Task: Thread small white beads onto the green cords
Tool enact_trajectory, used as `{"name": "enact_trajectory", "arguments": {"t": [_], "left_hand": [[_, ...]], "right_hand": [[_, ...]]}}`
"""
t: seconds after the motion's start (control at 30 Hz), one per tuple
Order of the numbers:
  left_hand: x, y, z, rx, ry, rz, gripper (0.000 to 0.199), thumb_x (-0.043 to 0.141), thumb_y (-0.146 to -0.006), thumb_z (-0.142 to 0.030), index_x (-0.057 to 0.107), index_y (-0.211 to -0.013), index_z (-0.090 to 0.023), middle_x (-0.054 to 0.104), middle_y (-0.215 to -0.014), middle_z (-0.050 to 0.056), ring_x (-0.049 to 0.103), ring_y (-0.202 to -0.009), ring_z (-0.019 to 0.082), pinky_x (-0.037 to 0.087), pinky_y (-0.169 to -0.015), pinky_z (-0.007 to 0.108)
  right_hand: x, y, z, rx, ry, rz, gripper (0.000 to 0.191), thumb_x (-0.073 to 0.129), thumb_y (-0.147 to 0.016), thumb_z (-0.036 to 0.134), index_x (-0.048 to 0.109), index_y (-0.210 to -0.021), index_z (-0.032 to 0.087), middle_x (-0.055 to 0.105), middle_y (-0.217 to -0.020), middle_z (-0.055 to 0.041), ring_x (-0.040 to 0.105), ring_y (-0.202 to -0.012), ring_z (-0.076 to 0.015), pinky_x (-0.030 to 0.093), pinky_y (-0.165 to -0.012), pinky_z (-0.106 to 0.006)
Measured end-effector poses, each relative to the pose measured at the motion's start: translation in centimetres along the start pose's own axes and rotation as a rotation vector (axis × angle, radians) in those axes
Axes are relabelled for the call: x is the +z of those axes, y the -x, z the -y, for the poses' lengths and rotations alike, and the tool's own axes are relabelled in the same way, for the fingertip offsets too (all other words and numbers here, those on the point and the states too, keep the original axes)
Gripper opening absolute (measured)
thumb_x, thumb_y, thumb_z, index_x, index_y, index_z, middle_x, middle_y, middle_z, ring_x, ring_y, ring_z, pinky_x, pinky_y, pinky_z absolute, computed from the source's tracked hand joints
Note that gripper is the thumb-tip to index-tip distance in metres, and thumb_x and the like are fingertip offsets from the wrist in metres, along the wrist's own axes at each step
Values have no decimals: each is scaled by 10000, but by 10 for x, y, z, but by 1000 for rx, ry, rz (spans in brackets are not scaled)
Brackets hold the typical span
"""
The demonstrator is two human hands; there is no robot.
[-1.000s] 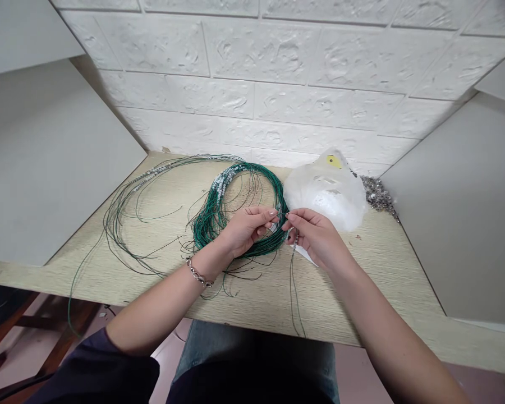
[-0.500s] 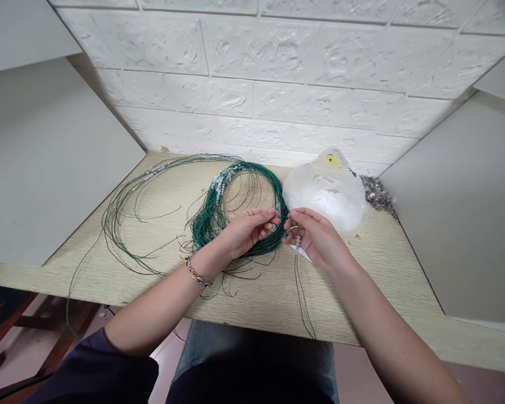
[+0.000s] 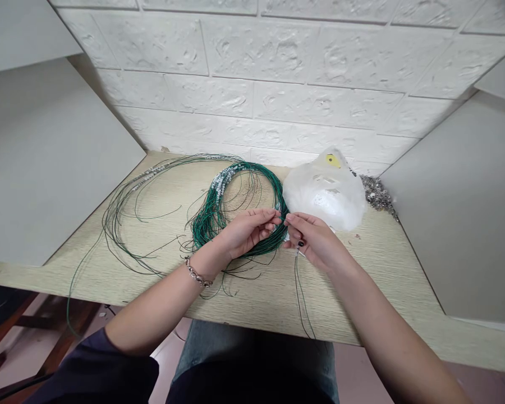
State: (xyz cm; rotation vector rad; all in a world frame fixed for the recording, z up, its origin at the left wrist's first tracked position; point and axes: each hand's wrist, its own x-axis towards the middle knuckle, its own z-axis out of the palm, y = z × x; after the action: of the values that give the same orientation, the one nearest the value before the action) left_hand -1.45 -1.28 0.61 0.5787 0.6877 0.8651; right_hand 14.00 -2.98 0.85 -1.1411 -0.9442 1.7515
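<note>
Roughly mid-table, your right hand (image 3: 315,238) pinches the beaded strand (image 3: 297,272) at thumb and fingertips; its two thin tails hang below your palm, over the tabletop (image 3: 256,308). Your left hand (image 3: 250,231) is pinched closed just beside it, above the green wire coil (image 3: 206,221); anything between its fingertips is too fine to tell. Looser strands (image 3: 118,235) curve left of the coil. Beyond your right hand: cloudy plastic bag (image 3: 326,193), then silvery bits (image 3: 376,193). White brick-patterned wall (image 3: 278,101) behind, pale panels either side.
</note>
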Motion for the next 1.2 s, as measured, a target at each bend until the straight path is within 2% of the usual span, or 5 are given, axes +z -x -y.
{"name": "enact_trajectory", "arguments": {"t": [0.37,0.63,0.8,1.0,1.2], "left_hand": [[2,0,0,25,92,-9,368,373,-719,86,587,-950,-102,635,-969,89,618,-825,94,493,-676,133],[4,-1,5,60,-60,14,104,467,-830,-147,523,-745,-124,665,-729,71,623,-578,96,397,-393,106],[0,-3,5,-7,-52,-14,156,471,-834,-182,529,-711,-105,666,-752,86,638,-634,111,443,-441,121],[-1,-2,3,23,30,-39,131,549,-782,-183,555,-686,-94,601,-658,13,514,-449,20,282,-320,85],[1,0,3,27,124,37,93,561,-773,-154,616,-768,-79,509,-590,-13,468,-498,9,389,-442,80]], "right_hand": [[2,2,2,-85,11,-52,199,692,-623,352,607,-648,174,488,-576,49,382,-468,-36,387,-514,-213],[4,4,5,-109,-16,-99,201,705,-607,336,601,-635,166,479,-522,50,407,-464,-41,389,-514,-209],[5,5,7,-152,17,-159,223,702,-590,341,577,-619,159,469,-503,54,413,-443,-47,398,-504,-220],[2,6,5,-256,114,-193,222,684,-625,357,586,-642,158,465,-491,60,450,-459,-51,380,-492,-202],[0,8,4,-316,295,-240,247,655,-654,399,600,-678,160,512,-497,36,483,-477,-76,336,-447,-199]]}}
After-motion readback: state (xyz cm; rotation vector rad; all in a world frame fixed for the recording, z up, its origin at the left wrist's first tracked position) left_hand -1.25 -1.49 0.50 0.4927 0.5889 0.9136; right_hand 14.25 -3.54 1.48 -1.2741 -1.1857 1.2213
